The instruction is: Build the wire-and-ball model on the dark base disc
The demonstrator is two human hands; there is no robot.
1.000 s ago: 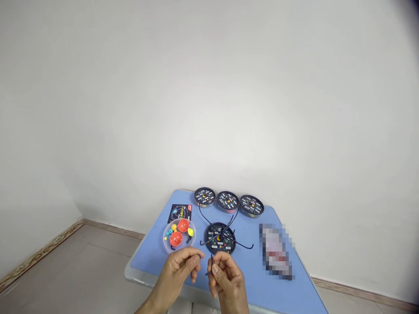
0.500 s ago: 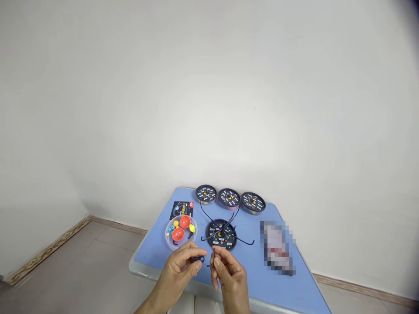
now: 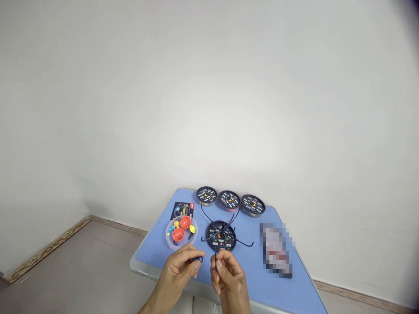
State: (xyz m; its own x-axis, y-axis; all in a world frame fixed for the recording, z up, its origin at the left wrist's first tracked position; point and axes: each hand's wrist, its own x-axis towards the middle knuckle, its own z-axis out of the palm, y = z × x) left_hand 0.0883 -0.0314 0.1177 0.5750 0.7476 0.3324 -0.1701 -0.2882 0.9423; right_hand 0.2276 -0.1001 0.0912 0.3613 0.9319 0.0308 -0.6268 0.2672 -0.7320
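Note:
My left hand pinches a small dark ring-shaped piece between thumb and fingers. My right hand is closed on a thin dark bent rod, held upright just right of that piece. Both hover over the near edge of the blue table. Just beyond them lies a round black disc with several thin dark arms sticking out of its middle. A clear round dish to the left holds red half-balls and small yellow and blue balls.
Three more round black discs line the table's far edge by the white wall. A dark printed card lies behind the dish. A blurred flat packet lies at the right. Tiled floor is at the left.
My hands have drawn closer together, bringing the ring piece and the rod tip nearly into touch. The view shifted slightly; the things on the table stayed put.

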